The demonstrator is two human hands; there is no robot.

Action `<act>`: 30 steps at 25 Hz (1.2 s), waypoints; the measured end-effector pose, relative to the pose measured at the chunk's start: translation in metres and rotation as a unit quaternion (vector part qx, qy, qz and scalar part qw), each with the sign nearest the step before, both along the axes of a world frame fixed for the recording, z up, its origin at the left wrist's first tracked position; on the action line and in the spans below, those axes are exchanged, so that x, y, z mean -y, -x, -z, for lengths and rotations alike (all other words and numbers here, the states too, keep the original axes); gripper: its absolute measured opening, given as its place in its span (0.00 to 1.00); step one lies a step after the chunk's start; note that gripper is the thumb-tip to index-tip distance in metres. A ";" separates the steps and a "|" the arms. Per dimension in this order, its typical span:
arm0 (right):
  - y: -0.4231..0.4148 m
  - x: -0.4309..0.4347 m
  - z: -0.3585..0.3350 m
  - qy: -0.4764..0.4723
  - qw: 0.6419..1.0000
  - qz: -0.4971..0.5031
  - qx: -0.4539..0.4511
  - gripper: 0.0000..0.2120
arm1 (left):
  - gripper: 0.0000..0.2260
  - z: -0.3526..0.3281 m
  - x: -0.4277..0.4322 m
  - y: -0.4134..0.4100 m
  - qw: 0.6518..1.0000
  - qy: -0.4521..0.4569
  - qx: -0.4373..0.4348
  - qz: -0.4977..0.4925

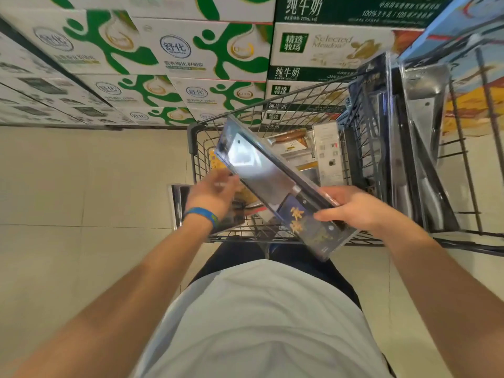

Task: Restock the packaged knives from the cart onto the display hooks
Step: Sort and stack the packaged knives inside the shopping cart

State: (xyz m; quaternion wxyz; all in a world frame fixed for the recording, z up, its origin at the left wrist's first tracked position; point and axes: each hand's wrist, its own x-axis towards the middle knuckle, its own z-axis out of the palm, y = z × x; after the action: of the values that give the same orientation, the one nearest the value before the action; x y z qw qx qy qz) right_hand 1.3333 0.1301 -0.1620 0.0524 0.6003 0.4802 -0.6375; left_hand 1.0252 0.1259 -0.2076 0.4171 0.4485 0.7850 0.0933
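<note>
Over the wire cart (192, 137), seen from the head camera, both forearms reach forward and down from a white shirt (259, 323). The right hand (354, 211) grips the handle end of a packaged cleaver (261, 173), thumb on top and fingers curled beneath its clear blister. The pack is held slantwise above the basket, its blade end pointing up and away to the left. The left hand (214, 196), with a blue wristband (201, 215), sits at the pack's lower left edge, palm turned inward; its fingers are blurred, so I cannot tell whether they hold the pack or only touch it.

Beneath the left hand a flat dark package (177, 205) sticks out past the cart's near left corner. Down in the basket lie more boxed and carded packages (326, 151), partly hidden by the cleaver. At the right side of the cart several tall packaged knives (420, 118) stand upright, close together behind the wire. Beyond the cart, stacked milk cartons (174, 50) in green and white fill the far side, standing on the pale tiled floor (81, 186)
</note>
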 end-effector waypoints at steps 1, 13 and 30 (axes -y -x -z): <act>-0.004 -0.002 -0.003 -0.010 1.000 0.002 -0.004 0.22 | 0.23 -0.004 -0.012 0.013 0.997 -0.074 0.001 -0.019; 0.032 -0.005 0.031 -0.019 0.988 -0.145 0.039 0.19 | 0.19 -0.103 -0.065 0.086 0.978 -0.178 -0.079 0.079; 0.199 0.010 0.152 -0.023 0.975 -0.222 -0.014 0.27 | 0.18 -0.049 0.009 0.014 0.884 0.016 -0.348 0.313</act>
State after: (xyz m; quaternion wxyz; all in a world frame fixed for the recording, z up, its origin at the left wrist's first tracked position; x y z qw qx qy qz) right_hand 1.1348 0.1201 -0.3142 0.1719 0.4709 0.6169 -0.6067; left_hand 1.0112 0.1165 -0.1591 0.1321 0.6680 0.6995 -0.2169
